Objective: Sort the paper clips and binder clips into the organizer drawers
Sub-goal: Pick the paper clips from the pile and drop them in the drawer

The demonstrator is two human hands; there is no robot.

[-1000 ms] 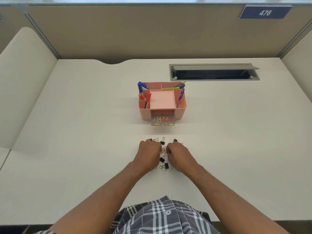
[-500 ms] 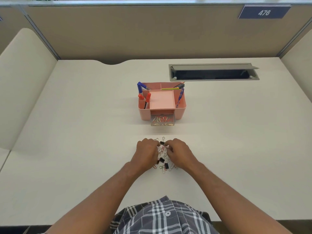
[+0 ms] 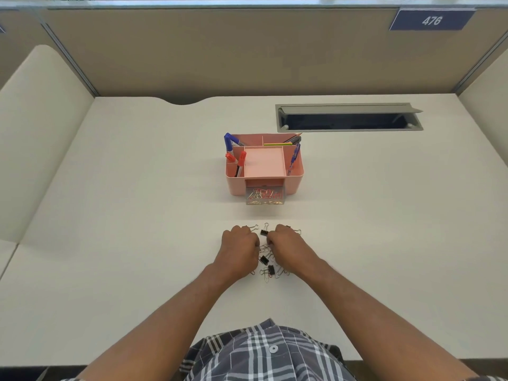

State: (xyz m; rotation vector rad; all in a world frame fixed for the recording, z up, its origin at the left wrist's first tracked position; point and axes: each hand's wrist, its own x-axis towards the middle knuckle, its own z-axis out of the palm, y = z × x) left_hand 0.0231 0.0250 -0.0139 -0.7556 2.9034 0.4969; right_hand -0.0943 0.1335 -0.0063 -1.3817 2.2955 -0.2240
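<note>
hands (image 3: 265,250) | closer together than before | fingers curled over clip pile (image 3: 267,259)

Both forearms reach fwd from bottom of frame, converging toward centre. Left hand (image 3: 239,250) knuckles up, fingers curled under into a loose fist. Right hand (image 3: 288,247) same pose, curled, palm down, just beside the left w/ a narrow gap between. Fingertips tucked under, can't tell what, if anything, they pinch.

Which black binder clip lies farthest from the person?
The binder clip between the knuckles of both hands, nearest the organizer. The other two fully visible black ones lie lower, closer to the wrists.
</note>
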